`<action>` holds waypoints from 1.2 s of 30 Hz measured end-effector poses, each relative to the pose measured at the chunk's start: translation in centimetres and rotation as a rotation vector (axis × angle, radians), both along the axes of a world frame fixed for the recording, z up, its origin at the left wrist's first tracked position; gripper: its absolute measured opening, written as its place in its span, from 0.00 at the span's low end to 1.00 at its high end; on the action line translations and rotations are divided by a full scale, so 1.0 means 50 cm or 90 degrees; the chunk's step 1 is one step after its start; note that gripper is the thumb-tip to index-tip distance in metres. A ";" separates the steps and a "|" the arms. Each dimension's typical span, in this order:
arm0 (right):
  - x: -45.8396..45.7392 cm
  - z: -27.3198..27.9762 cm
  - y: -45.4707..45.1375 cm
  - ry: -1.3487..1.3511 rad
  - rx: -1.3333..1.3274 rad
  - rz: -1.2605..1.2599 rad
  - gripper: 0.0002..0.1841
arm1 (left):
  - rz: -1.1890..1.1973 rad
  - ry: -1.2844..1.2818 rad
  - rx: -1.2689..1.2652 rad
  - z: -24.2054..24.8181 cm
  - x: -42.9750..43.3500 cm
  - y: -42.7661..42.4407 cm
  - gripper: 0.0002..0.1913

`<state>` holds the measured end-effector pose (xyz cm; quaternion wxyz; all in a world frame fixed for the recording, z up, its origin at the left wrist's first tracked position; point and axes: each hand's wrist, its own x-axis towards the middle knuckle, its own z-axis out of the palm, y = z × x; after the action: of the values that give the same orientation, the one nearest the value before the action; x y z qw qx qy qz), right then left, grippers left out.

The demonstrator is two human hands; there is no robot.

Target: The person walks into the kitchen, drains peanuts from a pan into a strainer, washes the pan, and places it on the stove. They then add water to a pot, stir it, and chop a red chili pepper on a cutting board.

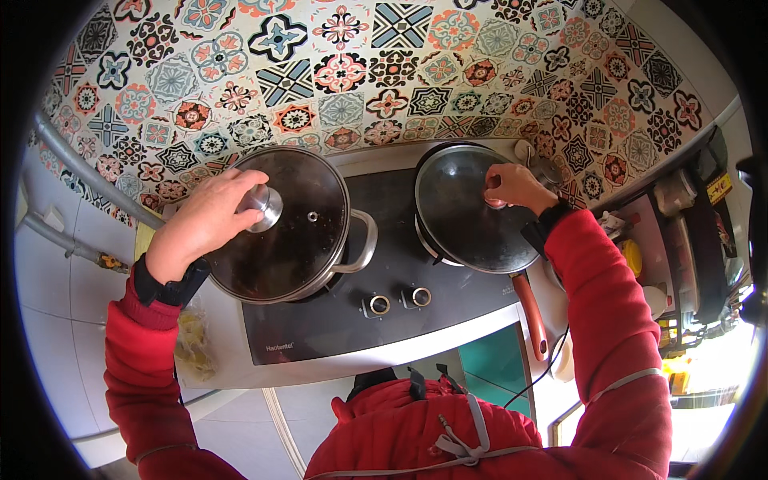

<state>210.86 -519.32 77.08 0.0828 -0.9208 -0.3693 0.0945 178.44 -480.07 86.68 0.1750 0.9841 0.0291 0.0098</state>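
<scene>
My left hand point(210, 216) is closed around the metal knob point(267, 210) of a large glass pot lid point(300, 252). That lid lies over a wide steel pot with a looped side handle point(367, 240), on the left side of the stove. With my right hand point(516, 189) I grip the reddish knob point(495, 183) of a second glass lid point(456, 210). It covers a pan with a long orange-brown handle point(531, 318), which points toward me. What the pot and pan hold is hard to make out through the dark glass.
The black glass cooktop point(318, 330) has two control knobs point(399, 301) at its front. A clear plastic bag with yellowish contents point(195, 342) lies left of it. Grey pipes point(96, 174) run along the left wall. A rack point(690, 240) with jars and packets stands at right.
</scene>
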 end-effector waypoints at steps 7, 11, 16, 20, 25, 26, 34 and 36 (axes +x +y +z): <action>-0.016 0.006 0.008 0.034 0.059 -0.031 0.16 | -0.010 0.030 0.021 0.008 0.018 0.003 0.22; -0.016 0.012 0.005 0.060 0.044 -0.030 0.19 | -0.001 0.035 0.035 0.006 0.022 -0.004 0.22; -0.073 0.058 -0.020 -0.144 0.069 -0.060 0.35 | -0.009 -0.031 0.085 -0.025 0.021 -0.003 0.22; -0.183 0.181 -0.106 -0.063 0.154 -0.083 0.26 | 0.010 -0.036 0.075 -0.046 0.027 0.006 0.18; -0.376 0.253 -0.271 0.046 0.227 0.036 0.14 | 0.092 -0.041 -0.009 -0.009 0.018 0.012 0.15; -0.408 0.243 -0.298 0.033 0.237 0.050 0.14 | 0.096 -0.051 -0.164 0.010 0.009 0.016 0.14; -0.603 0.080 -0.448 0.107 0.274 -0.101 0.10 | 0.215 -0.379 -0.730 0.039 -0.127 0.066 0.17; -0.650 0.041 -0.465 0.152 0.273 -0.128 0.10 | 0.235 -0.470 -0.867 0.005 -0.158 0.094 0.15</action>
<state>178.37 -542.60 79.12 0.3280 -0.8966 -0.2752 0.1131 170.55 -475.37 86.93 0.7318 0.5734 0.1313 0.3440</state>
